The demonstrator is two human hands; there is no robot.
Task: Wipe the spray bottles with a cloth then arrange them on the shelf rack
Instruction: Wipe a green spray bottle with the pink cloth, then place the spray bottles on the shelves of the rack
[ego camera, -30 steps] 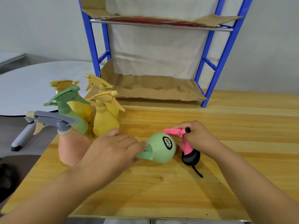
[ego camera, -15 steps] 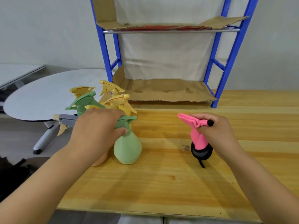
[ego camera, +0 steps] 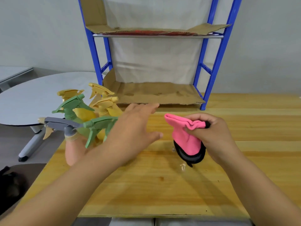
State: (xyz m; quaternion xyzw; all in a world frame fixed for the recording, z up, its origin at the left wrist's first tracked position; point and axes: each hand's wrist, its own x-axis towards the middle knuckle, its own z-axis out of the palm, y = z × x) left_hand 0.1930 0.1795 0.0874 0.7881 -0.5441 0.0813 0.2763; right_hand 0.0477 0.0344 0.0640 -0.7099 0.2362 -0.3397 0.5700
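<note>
Several spray bottles stand clustered at the wooden table's left: a green one (ego camera: 95, 128) nearest my left hand, a second green one (ego camera: 71, 106), yellow ones (ego camera: 105, 103) and a pink one with a grey trigger (ego camera: 65, 128). My left hand (ego camera: 133, 128) hovers with fingers spread, just right of the nearest green bottle, holding nothing. My right hand (ego camera: 206, 132) grips a pink cloth (ego camera: 185, 137) wrapped around a black spray bottle (ego camera: 190, 157), whose base shows below the cloth. Behind stands the blue shelf rack (ego camera: 211, 75) with cardboard-lined shelves.
A round grey table (ego camera: 32, 98) stands off the left side of the wooden table (ego camera: 162, 185). The rack's lower cardboard shelf (ego camera: 159, 93) lies at table level behind my hands. A few water drops (ego camera: 182, 167) lie near the black bottle.
My left hand stood the green bottle upright among the others, then let go and moved right with fingers spread. My right hand kept the cloth-wrapped black bottle.
</note>
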